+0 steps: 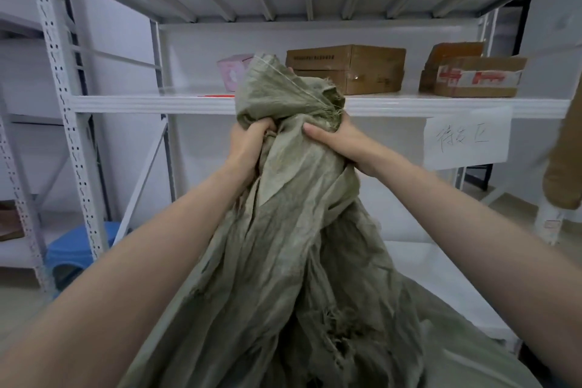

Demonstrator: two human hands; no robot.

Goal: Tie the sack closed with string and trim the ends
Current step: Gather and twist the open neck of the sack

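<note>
Head view: the left hand [248, 142] and right hand [333, 140] both grip the gathered neck of the green sack [293, 230]. Behind it, cardboard boxes [346, 69] sit along the shelf [151, 103] edge

A single wide-angle camera worn on the person's head looks forward and slightly down, facing a white shelving rack [126, 104] that spans the upper half of the frame. It is close in: the forearms [157, 261] run in from both lower corners, and the sack [299, 230] fills the centre and bottom, with the rack's posts tilting near the left edge.
</note>
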